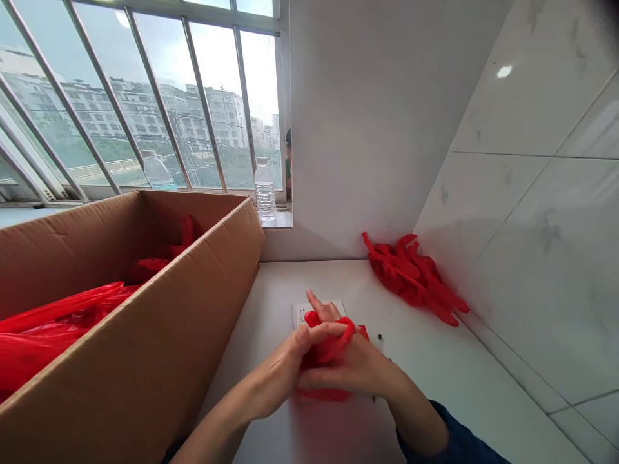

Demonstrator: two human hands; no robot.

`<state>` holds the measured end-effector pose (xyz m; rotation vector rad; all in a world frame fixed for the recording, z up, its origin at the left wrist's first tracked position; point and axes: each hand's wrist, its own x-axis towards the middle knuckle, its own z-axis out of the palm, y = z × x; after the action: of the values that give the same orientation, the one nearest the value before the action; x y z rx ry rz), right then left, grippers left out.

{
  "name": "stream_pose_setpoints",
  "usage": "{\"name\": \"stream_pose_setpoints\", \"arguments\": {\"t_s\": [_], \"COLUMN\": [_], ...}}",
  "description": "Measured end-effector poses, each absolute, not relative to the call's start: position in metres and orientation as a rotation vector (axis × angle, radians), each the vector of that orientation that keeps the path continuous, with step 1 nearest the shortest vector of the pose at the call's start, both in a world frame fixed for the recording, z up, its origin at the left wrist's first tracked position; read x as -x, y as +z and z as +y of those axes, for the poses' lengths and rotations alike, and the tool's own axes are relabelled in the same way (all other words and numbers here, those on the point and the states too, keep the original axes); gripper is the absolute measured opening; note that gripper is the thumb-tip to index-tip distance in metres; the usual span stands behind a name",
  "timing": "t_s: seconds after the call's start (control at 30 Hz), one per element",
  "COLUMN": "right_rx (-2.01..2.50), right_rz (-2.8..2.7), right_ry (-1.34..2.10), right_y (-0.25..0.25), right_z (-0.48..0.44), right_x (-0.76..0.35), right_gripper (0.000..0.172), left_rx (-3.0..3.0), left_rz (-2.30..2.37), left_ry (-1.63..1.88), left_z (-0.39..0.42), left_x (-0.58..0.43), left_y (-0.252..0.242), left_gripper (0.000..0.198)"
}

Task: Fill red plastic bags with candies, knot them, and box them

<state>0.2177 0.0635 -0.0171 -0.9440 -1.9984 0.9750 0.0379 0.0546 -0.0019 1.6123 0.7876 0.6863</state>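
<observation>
Low over the white tabletop, a crumpled red plastic bag (pixel 331 351) is bunched between my two hands. My left hand (pixel 283 370) comes in from the lower left, its fingers closed on the red plastic. From the lower right, my right hand (pixel 360 364) wraps the same bundle, and a red strip crosses over it near the knuckles. One fingertip points up beyond the bundle. Part of the bag lies hidden behind the fingers. Just behind the hands, a small white printed card or box (pixel 300 312) is partly covered.
To the left stands a large open cardboard box (pixel 227 270) with red plastic bags (pixel 62 316) inside. A heap of twisted red bags (pixel 411 274) lies by the tiled wall. Two clear bottles, one a ribbed bottle (pixel 265 190), stand near the barred window.
</observation>
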Motion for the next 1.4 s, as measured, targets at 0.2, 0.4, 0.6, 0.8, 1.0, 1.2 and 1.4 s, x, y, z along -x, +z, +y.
{"name": "stream_pose_setpoints", "arguments": {"t_s": [0.2, 0.4, 0.6, 0.8, 1.0, 1.2, 1.4], "right_rx": [0.74, 0.665, 0.501, 0.738, 0.937, 0.919, 0.933], "right_rz": [-1.75, -1.158, -1.162, -1.852, -1.999, -2.003, -2.058], "right_ry": [1.408, 1.551, 1.554, 1.035, 0.433, 0.121, -0.207], "right_y": [-0.015, -0.029, -0.027, -0.003, -0.008, -0.027, -0.043], "right_z": [0.068, 0.086, 0.092, 0.073, 0.063, 0.06, 0.059], "right_x": [-0.213, -0.211, -0.22, -0.24, -0.236, -0.236, -0.262], "right_gripper": [0.045, 0.036, 0.037, 0.018, 0.028, 0.026, 0.014], "left_rx": [-1.798, -1.925, -1.354, -1.233, -1.371, -1.408, -1.3], "left_rz": [0.897, 0.992, 0.779, 0.841, 0.829, 0.785, 0.808], "left_ry": [0.684, 0.829, 1.002, 1.016, 0.993, 1.006, 1.072], "left_z": [0.059, 0.063, 0.075, 0.072, 0.066, 0.06, 0.054], "left_x": [-0.037, -0.053, -0.054, -0.051, -0.056, -0.059, -0.067], "left_y": [0.003, -0.002, -0.012, -0.004, -0.005, -0.012, -0.02], "left_gripper": [0.068, 0.041, 0.035, 0.022, 0.038, 0.036, 0.041]}}
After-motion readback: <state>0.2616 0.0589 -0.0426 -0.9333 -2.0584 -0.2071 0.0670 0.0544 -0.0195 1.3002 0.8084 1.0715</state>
